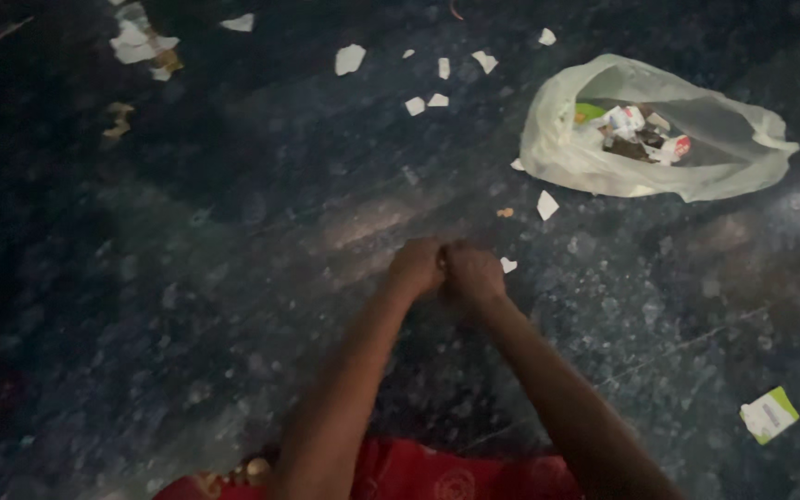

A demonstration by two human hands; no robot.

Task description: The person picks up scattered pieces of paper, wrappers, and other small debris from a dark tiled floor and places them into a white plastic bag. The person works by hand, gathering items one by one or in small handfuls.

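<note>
Both hands are brought together at the centre of the view, low over the dark speckled floor (pixel 187 278): the left hand (pixel 416 267) and the right hand (pixel 474 272) are pressed knuckle to knuckle, each curled into a closed fist, as hands are when something small is gathered or pinched between them; whether anything is actually held inside cannot be told, since the fingers are turned away and the picture is dim. A small white paper scrap (pixel 508 265) is seen just beside the right hand, at about two o'clock from it, and a larger white scrap (pixel 547 205) and a tiny orange bit (pixel 506 212) are found near, at about one o'clock. Farther out in the same direction a pale plastic bag (pixel 604 171) is laid on its side with its mouth spread open, so that the crumpled wrappers (pixel 636 130) inside are exposed. More torn white pieces (pixel 349 59) are scattered at twelve o'clock, well apart from the hands, and a crumpled heap (pixel 141 42) at eleven o'clock. A green-and-white card (pixel 768 415) is lying at four o'clock. Red patterned cloth (pixel 437 477) is seen at six o'clock, beneath the forearms
</note>
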